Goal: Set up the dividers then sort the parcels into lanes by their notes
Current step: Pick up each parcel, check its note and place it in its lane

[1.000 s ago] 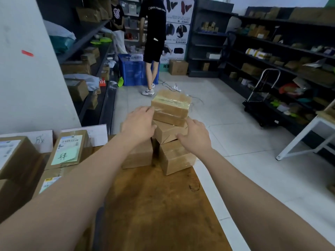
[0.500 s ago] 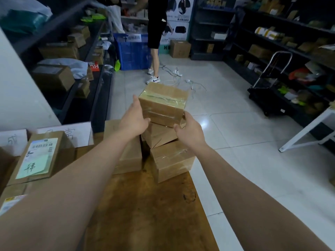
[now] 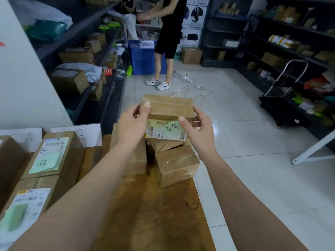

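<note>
I hold a brown taped parcel (image 3: 168, 109) in the air above the stack, tilted so its labelled side faces me. A green note (image 3: 171, 128) with handwriting sits on its shipping label. My left hand (image 3: 132, 124) grips its left end and my right hand (image 3: 197, 127) grips its right end. Below it several plain parcels (image 3: 176, 163) remain piled at the far end of the wooden table (image 3: 148, 214). White paper dividers (image 3: 85, 134) with handwritten characters stand at the table's back left, with noted parcels (image 3: 52, 156) in front of them.
A person in black stands on the tiled floor ahead beside a blue crate (image 3: 143, 57). Dark shelves with boxes line the left and right walls. A folding trolley (image 3: 282, 98) stands at the right, and a white table leg (image 3: 313, 149) reaches in from the right edge.
The top parcel has been lifted off the stack and turned, so its label and green note now face me. Both hands rose with it.
</note>
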